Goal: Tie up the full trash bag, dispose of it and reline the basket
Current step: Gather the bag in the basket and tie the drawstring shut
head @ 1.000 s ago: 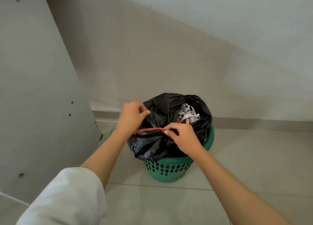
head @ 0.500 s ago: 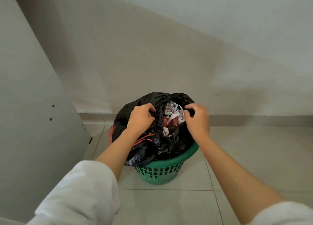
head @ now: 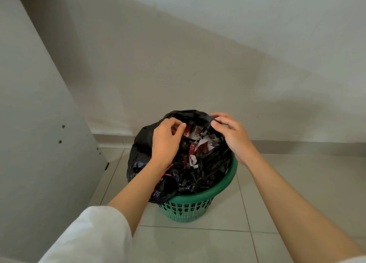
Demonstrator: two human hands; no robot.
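**Both hands at the mouth of a full black bag in a green basket**

A black trash bag (head: 200,175) sits in a green slotted basket (head: 190,209) on the tiled floor (head: 198,243), near the foot of a pale wall (head: 178,64). The bag's top is open. Its plastic spills over the basket's left and near sides, while the green rim shows bare on the right. Torn white paper and dark red scraps (head: 204,144) fill the opening to the top.

The left hand (head: 166,142) lies over the left side of the bag's mouth. Its fingers (head: 181,127) are curled in toward the thumb just above the scraps; whether they hold any plastic cannot be told. The right hand (head: 233,138) is at the far right edge of the mouth. Its thumb and forefinger pinch a fold of the black plastic, and the other fingers (head: 219,115) are arched and loosely spread above it.

A thin red drawstring (head: 167,175) shows against the bag beside the left wrist. A white sleeve (head: 89,237) covers the left upper arm. A pale panel (head: 39,144) with small holes stands to the left of the basket.
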